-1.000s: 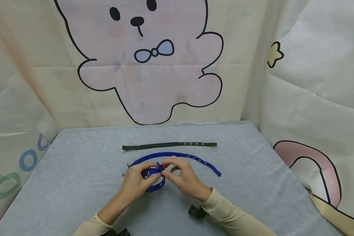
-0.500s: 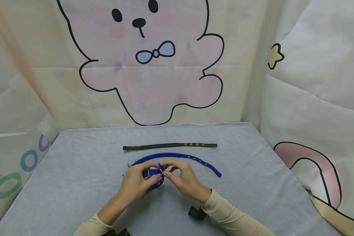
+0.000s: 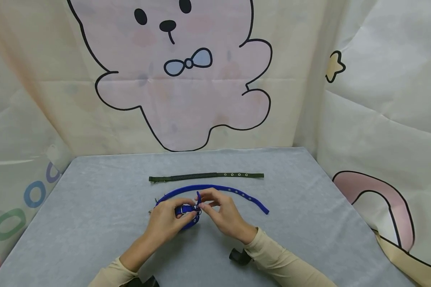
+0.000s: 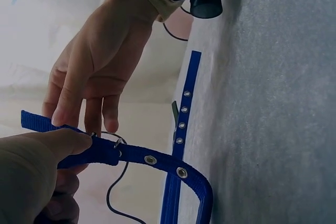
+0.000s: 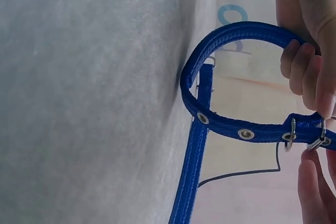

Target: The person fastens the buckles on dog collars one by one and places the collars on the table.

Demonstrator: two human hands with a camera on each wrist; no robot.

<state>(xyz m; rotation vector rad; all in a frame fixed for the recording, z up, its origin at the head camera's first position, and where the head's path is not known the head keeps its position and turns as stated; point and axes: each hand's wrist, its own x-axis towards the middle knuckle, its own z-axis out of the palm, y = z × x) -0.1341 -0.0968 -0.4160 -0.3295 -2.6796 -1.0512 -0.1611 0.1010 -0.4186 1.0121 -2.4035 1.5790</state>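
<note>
A blue pet collar [image 3: 191, 224] with metal eyelets is bent into a loop, held above the table between both hands. My left hand [image 3: 164, 220] pinches it beside its buckle [image 5: 316, 141], thumb on the strap in the left wrist view. My right hand [image 3: 225, 218] holds the strap at the buckle with thumb and fingertips. The collar's free end [image 4: 37, 121] sticks out past the buckle, pointing up in the head view. A metal ring [image 5: 290, 135] hangs on the band near the buckle. Fingers partly hide the buckle in the head view.
Behind the hands a second blue collar [image 3: 201, 187] lies curved on the grey-covered table [image 3: 104, 191]. Farther back lies a straight dark green collar [image 3: 204, 175] with eyelets. Printed curtains [image 3: 291, 115] stand at the back and sides.
The collar's free end has risen and stands more upright at the buckle. The right fingertips have shifted slightly up and right; the left hand has hardly moved.
</note>
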